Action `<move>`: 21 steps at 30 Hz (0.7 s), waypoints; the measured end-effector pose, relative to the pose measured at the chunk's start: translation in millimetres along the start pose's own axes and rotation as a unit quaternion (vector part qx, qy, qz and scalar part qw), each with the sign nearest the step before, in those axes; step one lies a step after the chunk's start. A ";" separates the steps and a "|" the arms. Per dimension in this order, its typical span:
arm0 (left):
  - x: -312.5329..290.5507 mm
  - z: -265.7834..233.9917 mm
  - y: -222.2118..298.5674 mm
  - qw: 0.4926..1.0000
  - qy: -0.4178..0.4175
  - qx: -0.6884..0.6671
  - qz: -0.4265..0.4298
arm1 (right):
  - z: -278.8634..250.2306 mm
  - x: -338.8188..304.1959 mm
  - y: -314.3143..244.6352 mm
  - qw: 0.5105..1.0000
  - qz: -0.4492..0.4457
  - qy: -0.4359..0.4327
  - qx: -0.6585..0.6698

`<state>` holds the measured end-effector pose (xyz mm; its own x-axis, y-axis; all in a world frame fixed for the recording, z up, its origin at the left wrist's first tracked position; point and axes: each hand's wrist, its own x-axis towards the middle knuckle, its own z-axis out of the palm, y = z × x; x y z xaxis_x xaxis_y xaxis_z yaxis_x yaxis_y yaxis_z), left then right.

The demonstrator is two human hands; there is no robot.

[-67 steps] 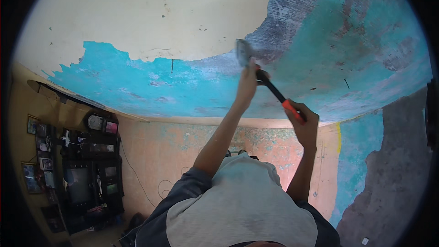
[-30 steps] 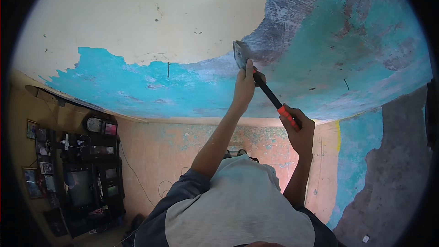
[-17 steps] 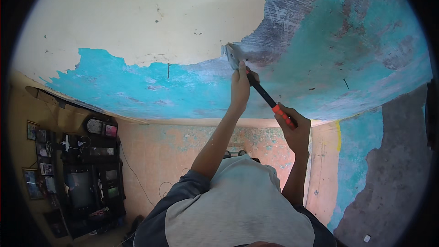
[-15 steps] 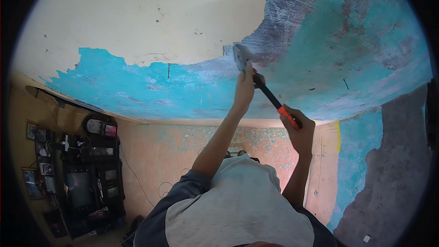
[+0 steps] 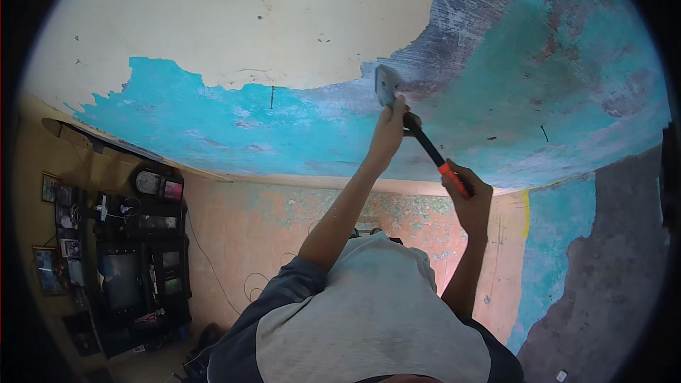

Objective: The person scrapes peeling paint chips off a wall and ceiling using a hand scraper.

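A long-handled scraper (image 5: 428, 143) with a grey head, black shaft and red-and-black grip is held in both hands. My left hand (image 5: 388, 130) is closed round it just below the head. At the far end of the handle, my right hand (image 5: 471, 198) wraps the grip. The scraper's head (image 5: 386, 86) lies at a large painted surface, by the ragged border of the cream paint (image 5: 213, 14). Bare turquoise paint (image 5: 213, 120) and a scratched grey-purple patch (image 5: 468, 21) show beside that border.
Thin nails stick out of the turquoise area, one nail (image 5: 272, 97) left of my hands and another nail (image 5: 545, 133) to the right. A dark cabinet (image 5: 177, 241) with a television (image 5: 122, 280) stands at the left. Behind is a worn orange wall (image 5: 227, 227) with a hanging cable.
The whole view has shifted a little. Against the painted surface, the scraper's head has slid slightly away from the cream border. Both hands keep their hold.
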<state>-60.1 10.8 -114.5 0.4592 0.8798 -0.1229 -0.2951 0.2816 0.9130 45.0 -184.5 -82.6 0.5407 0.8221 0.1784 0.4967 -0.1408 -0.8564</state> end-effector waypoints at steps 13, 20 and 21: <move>-2.4 -13.2 9.1 0.999 0.040 0.019 0.002 | 27.7 0.6 10.7 0.997 -0.009 -0.038 0.060; 7.9 -18.6 8.0 0.996 0.024 0.049 0.072 | 38.3 -3.1 -6.4 0.997 0.028 -0.043 0.050; 2.9 -14.6 7.6 0.996 0.040 0.048 0.071 | 44.7 -7.4 -1.3 0.995 0.036 -0.035 0.086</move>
<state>-73.2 21.0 -113.7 0.3493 0.9368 -0.0180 -0.2691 0.1187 0.9558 10.0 -165.7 -104.5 0.5184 0.8509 0.0843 0.3312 -0.1090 -0.9372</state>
